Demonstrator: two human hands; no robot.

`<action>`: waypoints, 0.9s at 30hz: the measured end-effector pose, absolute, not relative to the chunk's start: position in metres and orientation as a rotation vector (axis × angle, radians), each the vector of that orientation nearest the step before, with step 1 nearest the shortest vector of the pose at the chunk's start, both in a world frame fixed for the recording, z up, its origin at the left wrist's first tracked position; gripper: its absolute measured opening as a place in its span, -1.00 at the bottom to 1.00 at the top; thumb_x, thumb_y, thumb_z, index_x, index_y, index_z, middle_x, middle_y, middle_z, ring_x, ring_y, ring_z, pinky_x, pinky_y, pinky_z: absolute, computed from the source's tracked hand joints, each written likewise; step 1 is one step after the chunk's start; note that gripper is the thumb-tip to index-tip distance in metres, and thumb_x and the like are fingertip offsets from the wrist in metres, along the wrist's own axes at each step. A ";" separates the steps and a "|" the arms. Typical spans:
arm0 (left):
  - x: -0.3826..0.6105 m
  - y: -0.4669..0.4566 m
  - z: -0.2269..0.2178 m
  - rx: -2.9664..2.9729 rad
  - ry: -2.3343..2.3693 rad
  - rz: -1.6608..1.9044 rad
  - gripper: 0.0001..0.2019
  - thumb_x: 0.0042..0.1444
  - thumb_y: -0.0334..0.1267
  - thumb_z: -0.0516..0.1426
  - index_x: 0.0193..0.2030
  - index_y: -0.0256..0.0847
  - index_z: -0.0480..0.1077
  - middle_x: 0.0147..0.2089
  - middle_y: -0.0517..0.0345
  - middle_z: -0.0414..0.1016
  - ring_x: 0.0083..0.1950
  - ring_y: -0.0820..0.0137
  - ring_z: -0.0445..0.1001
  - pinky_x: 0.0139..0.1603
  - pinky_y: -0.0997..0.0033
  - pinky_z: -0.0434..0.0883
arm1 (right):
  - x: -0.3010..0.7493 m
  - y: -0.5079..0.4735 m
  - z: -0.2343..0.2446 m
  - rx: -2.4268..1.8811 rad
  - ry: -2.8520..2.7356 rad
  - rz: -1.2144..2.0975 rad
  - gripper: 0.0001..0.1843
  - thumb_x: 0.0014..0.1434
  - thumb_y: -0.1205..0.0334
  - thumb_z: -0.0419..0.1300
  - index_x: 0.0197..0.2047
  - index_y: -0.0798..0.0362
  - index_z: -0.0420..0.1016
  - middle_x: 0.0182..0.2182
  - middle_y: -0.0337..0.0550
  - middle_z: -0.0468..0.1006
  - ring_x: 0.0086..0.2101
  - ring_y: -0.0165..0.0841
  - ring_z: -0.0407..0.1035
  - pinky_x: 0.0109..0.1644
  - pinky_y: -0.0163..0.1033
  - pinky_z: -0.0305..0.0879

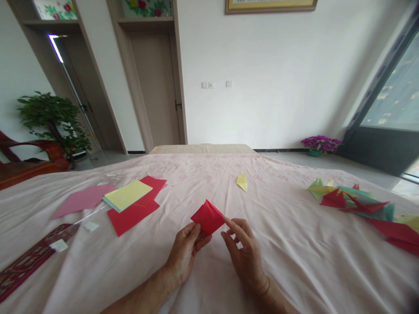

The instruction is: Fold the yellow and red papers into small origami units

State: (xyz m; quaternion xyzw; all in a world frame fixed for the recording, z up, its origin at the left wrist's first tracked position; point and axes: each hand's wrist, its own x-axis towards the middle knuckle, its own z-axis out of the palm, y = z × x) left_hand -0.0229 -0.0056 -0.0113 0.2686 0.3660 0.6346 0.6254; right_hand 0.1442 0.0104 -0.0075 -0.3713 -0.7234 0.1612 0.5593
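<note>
A folded square of red origami paper [207, 216] is held up in front of me, with a raised crease near its top corner. My left hand [186, 246] pinches its lower left edge, thumb on the front and fingers behind. At the paper's right corner, the index fingertip of my right hand [242, 244] touches it, while the thumb stays apart below and the other fingers curl loosely. Beyond the hands lies a small folded yellow paper piece [242, 182].
Left on the pink tablecloth [196, 174] are yellow sheets [129, 195], red sheets [132, 218], pink paper [83, 200] and a dark red patterned strip [29, 261]. Several folded paper figures in red, green and yellow [355, 200] cluster at the right. A wooden chair [36, 152] stands at far left.
</note>
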 end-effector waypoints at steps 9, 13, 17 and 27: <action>-0.022 -0.007 -0.008 0.683 0.834 1.426 -0.65 0.01 -0.11 0.30 -0.17 -0.35 0.52 -0.16 -0.07 0.58 -0.16 0.31 0.54 -0.08 0.32 0.51 | 0.146 0.010 -0.009 -0.873 -1.751 0.356 -0.53 0.23 0.37 0.09 0.19 -0.15 0.33 -0.21 -0.12 0.37 -0.29 -0.35 0.35 -0.38 -0.28 0.38; -0.023 -0.007 -0.007 0.689 0.822 1.419 -0.67 0.04 -0.12 0.28 -0.15 -0.34 0.52 -0.17 -0.06 0.58 -0.16 0.33 0.53 -0.08 0.32 0.50 | 0.147 0.011 -0.009 -0.896 -1.748 0.323 -0.54 0.23 0.37 0.10 0.18 -0.14 0.34 -0.22 -0.13 0.35 -0.28 -0.34 0.34 -0.36 -0.26 0.39; -0.023 -0.008 -0.008 0.697 0.829 1.402 -0.68 0.05 -0.13 0.28 -0.15 -0.35 0.52 -0.17 -0.07 0.58 -0.17 0.34 0.53 -0.09 0.35 0.50 | 0.147 0.012 -0.009 -0.895 -1.752 0.302 -0.55 0.22 0.36 0.11 0.16 -0.14 0.36 -0.20 -0.12 0.35 -0.23 -0.31 0.34 -0.25 -0.20 0.42; -0.021 -0.008 -0.009 0.726 0.837 1.377 -0.65 0.03 -0.09 0.29 -0.15 -0.34 0.52 -0.14 -0.10 0.58 -0.15 0.29 0.54 -0.07 0.30 0.49 | 0.144 0.013 -0.008 -0.880 -1.782 0.303 -0.53 0.13 0.38 0.22 0.11 -0.15 0.42 -0.18 -0.11 0.34 -0.19 -0.28 0.32 -0.18 -0.14 0.42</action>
